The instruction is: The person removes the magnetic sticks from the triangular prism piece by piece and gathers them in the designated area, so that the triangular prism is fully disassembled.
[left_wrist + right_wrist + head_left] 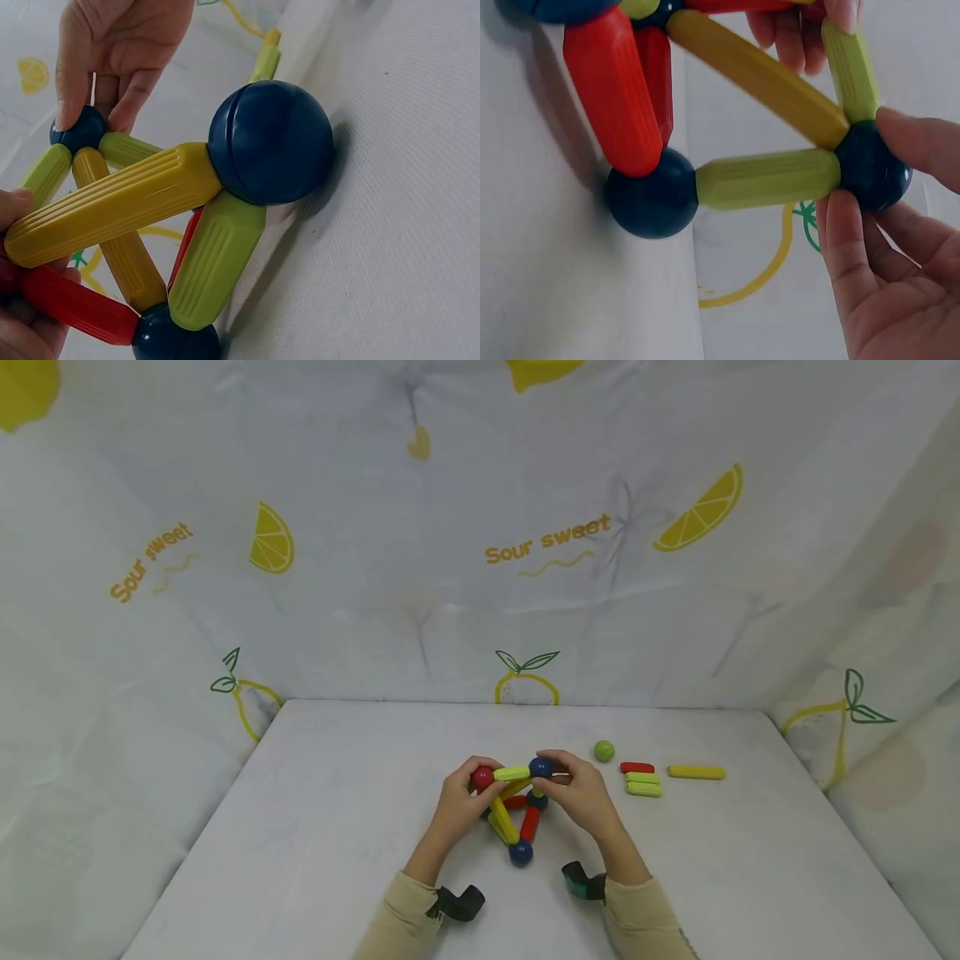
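A frame of magnetic rods and balls stands on the table between both hands. My left hand [457,802] pinches the red ball [482,779] at its upper left. At the upper right, my right hand [585,793] grips a blue ball [541,767] between thumb and fingers. A lime-green rod [512,773] joins these two balls. Below them, a yellow rod [120,202] slopes to the near blue ball [274,142] on the table. Red rods [615,90] run along the base. In the right wrist view, another lime-green rod [769,178] connects the held ball to a base ball [654,193].
Right of the frame lie a green ball [604,751], a short red rod [637,767], two lime-green rods [644,789] and a longer yellow rod [696,772]. A lemon-printed cloth [375,635] hangs behind the white table [300,827]. Each wrist wears a black camera mount [461,903].
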{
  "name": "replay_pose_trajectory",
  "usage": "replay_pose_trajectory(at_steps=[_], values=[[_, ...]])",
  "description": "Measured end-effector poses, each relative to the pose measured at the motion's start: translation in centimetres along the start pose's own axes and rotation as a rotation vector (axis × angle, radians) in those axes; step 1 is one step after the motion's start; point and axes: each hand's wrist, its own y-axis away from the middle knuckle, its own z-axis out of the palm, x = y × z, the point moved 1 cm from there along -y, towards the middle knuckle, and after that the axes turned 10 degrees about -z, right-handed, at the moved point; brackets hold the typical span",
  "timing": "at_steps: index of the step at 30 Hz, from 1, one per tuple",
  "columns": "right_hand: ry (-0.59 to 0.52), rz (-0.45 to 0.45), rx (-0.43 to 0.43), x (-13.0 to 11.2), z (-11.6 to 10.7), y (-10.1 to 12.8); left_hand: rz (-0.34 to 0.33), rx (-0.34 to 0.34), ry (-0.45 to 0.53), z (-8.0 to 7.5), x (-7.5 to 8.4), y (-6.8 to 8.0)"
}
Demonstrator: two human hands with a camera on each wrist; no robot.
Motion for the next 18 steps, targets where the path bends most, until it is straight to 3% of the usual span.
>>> replay_pose_trajectory(at_steps=[4, 11, 18], values=[[0.001, -0.005, 0.029, 0.4, 0.2, 0.0, -0.013, -0.009, -0.010, -0.2, 0.4, 0.0], [-0.037, -0.060, 0.022, 0.8, 0.0, 0.1, -0.021, -0.029, -0.026, -0.8, 3.0, 1.1], [-0.107, -0.099, 0.009, 1.6, -0.1, 0.0, -0.033, -0.029, -0.046, -0.9, 3.5, 1.3]])
